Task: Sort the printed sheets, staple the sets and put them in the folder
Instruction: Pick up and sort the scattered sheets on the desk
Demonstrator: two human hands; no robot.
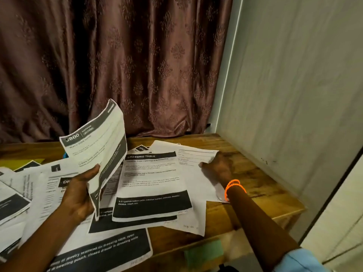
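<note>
- Loose printed sheets [45,185] covered the left and middle of the wooden worktop [253,179], overlapping and running off the near edge.
- The left hand [78,193] gripped a raised, curling sheet [98,146], thumb on its face, fingers curled behind; its header read "800" and "KITCHEN".
- In the middle lay a page headed "DRESSING TABLE" [151,185], its black band naming lipstick tubes, tissues, swabs and a trash bin.
- At the near edge another black band [102,250] read "scattered on dressing table, open".
- The right hand [218,165], orange bracelet [233,186] at the wrist, rested on a white sheet [196,154] near the far right corner; whether it pinched the paper, I couldn't tell.
- Bare wood showed only along the right edge, hemmed by a pale wall [294,95], with a patterned curtain [117,55] close behind.
</note>
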